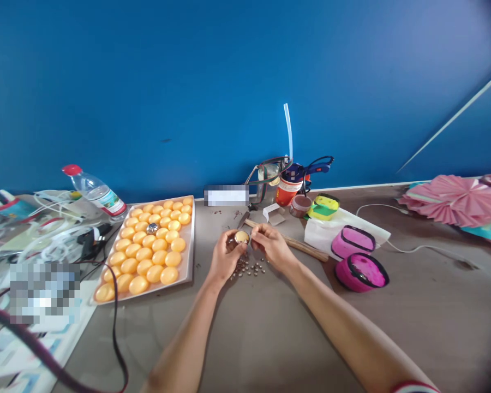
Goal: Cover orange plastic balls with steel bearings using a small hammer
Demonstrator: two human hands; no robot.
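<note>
A yellow-orange ball point(241, 237) is held near the centre of the frame by the left hand point(224, 256), gripped between thumb and fingers, with shiny metallic pieces seen along its lower edge. The right hand point(272, 248) is held just beside it with the fingertips pinched narrowly together; whether anything is caught between them cannot be told. Small metallic beads point(251, 268) are scattered on the grey tabletop point(245, 327) below the hands.

At the left of the frame, a red, white and green label point(111, 202) is carried by a tilted clear bottle point(90, 188) with a red cap; its print is too small to be read. Yellow marks, likewise unreadable, are borne by an orange-red cup point(285, 195) right of centre, above which a dark blue tool point(321, 168) is seen. Two patches, at lower left and centre, are pixelated.

A pale tray point(191, 240) at centre left is filled with rows of yellow-orange balls point(144, 254), among which one silver-covered ball point(153, 228) is set. Right of centre, a small jar point(300, 207) with brownish colouring, a yellow-and-green container point(325, 205) and two black-rimmed magenta containers point(354, 242) are grouped; shiny material is seen inside the lower one.
</note>
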